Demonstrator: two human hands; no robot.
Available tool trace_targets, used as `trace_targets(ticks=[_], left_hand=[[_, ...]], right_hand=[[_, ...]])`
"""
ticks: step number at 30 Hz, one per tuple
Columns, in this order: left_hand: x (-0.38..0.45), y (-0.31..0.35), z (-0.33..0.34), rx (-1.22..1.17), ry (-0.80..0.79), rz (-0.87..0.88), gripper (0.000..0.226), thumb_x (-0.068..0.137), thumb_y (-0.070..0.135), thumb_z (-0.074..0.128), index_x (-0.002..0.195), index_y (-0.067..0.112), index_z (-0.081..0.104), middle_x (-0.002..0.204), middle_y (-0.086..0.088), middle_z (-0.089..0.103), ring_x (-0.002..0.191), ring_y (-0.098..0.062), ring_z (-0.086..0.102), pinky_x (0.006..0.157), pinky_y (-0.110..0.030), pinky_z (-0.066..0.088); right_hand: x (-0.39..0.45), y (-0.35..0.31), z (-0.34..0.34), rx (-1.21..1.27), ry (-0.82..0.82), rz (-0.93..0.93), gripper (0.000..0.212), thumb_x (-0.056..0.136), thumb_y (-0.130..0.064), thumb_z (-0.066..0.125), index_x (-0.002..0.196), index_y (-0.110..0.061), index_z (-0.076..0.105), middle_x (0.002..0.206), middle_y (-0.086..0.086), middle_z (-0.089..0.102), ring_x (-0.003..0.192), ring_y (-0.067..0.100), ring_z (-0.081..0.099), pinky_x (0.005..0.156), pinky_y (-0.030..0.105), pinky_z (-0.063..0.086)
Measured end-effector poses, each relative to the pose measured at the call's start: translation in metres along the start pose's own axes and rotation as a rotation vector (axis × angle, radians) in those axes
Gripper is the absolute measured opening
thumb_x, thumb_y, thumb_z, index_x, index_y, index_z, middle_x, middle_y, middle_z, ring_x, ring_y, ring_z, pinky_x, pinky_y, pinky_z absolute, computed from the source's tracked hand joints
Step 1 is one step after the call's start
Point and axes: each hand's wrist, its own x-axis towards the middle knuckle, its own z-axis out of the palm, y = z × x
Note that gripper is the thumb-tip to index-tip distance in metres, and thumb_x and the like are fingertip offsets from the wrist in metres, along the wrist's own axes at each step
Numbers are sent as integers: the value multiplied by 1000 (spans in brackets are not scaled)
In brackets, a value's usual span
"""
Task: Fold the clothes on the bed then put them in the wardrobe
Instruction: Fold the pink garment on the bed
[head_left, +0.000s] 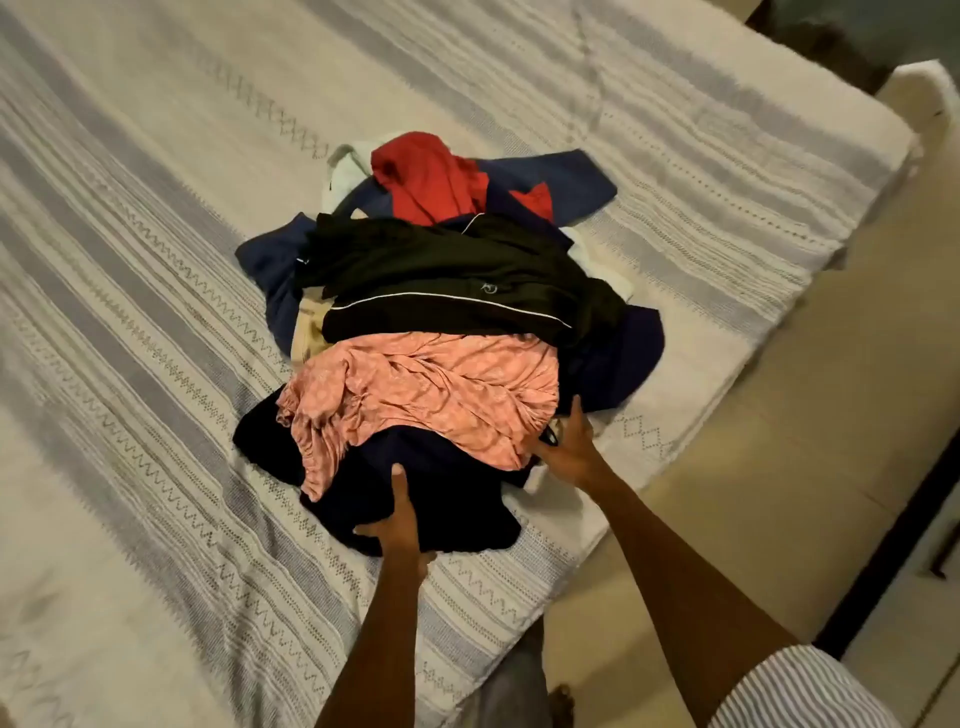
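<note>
bed (156, 260), striped white-grey cover | clothes pile (441, 312) unfolded near bed's right edge: black jacket over pink garment, red and blue behind | left hand (397, 525) grips dark navy garment at pile's near edge | right hand (569, 449) fingers tucked under pink garment, grip unclear

Pale tiled floor (769, 493) right of the bed; dark strip (893, 540) along the floor's far edge

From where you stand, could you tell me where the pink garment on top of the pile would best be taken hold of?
Probably at the bunched, hanging edge of the pink garment, coming from the near left. That edge drapes free over the dark clothes, whereas its far side is tucked under the black jacket.
</note>
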Motion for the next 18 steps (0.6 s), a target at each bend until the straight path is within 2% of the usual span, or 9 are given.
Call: trace_targets(ticks=[1, 3, 4, 7, 10, 12, 14, 15, 18], left_hand=[[6, 6, 6, -104, -38, -2, 146, 48, 88, 64, 153, 30, -20, 162, -12, 18, 137, -45, 37, 98, -67, 43], [20, 18, 23, -160, -127, 5, 125, 65, 85, 56, 155, 31, -11, 161, -7, 20, 137, -43, 38, 97, -65, 45], [25, 26, 34, -140, -145, 18, 120, 66, 86, 51, 157, 30, -5, 161, -5, 22, 137, -41, 38, 99, -64, 44], [31, 44, 61, -95, -164, 35, 125, 57, 91, 48, 158, 27, 10, 158, -3, 31, 137, -35, 41, 107, -58, 39], [33, 50, 78, -168, -129, 105, 97, 81, 73, 53, 157, 26, 14, 154, -1, 37, 135, -30, 43, 109, -50, 40], [35, 58, 89, -218, -159, 162, 97, 77, 73, 55, 156, 28, 18, 154, 0, 37, 136, -27, 42, 111, -48, 39], [38, 76, 100, -241, -199, 209, 99, 73, 74, 54, 155, 30, 22, 154, 1, 37, 137, -26, 41, 112, -47, 37], [41, 88, 107, -259, -198, 223, 93, 78, 70, 53, 155, 29, 23, 154, 1, 37, 137, -26, 41, 113, -47, 37], [48, 130, 128, -287, -170, 273, 73, 93, 58, 51, 154, 26, 28, 153, 1, 39, 137, -25, 41, 113, -46, 37]], right_hand=[[16, -5, 6, 80, 26, 29, 125, 79, -48, 79, 156, -27, -16, 165, 11, -10, 152, 33, 5, 117, 49, 22], [38, -17, 12, 159, 74, 113, 130, 75, -50, 81, 156, -29, -18, 165, 12, -9, 152, 34, 5, 118, 51, 22], [50, -20, 17, 173, 81, 124, 132, 73, -50, 83, 156, -28, -17, 166, 11, -6, 152, 34, 8, 118, 50, 22], [77, -29, 26, 167, 145, 70, 134, 67, -51, 87, 158, -22, -6, 165, 9, 9, 149, 32, 21, 119, 45, 25], [93, -40, 27, 75, 146, 13, 123, 70, -45, 87, 158, -19, 5, 162, 9, 17, 147, 31, 27, 116, 39, 27], [105, -51, 26, -1, 132, -53, 124, 68, -53, 85, 158, -22, 7, 162, 9, 17, 147, 31, 26, 118, 39, 26], [118, -72, 22, -92, 127, -132, 129, 59, -72, 79, 158, -24, 11, 161, 9, 22, 146, 30, 29, 118, 40, 28], [127, -85, 18, -119, 123, -162, 133, 55, -81, 75, 158, -25, 11, 161, 8, 24, 145, 31, 30, 118, 40, 29], [162, -128, 3, -134, 87, -210, 138, 48, -86, 68, 158, -29, 7, 162, 4, 22, 146, 30, 30, 117, 47, 31]])
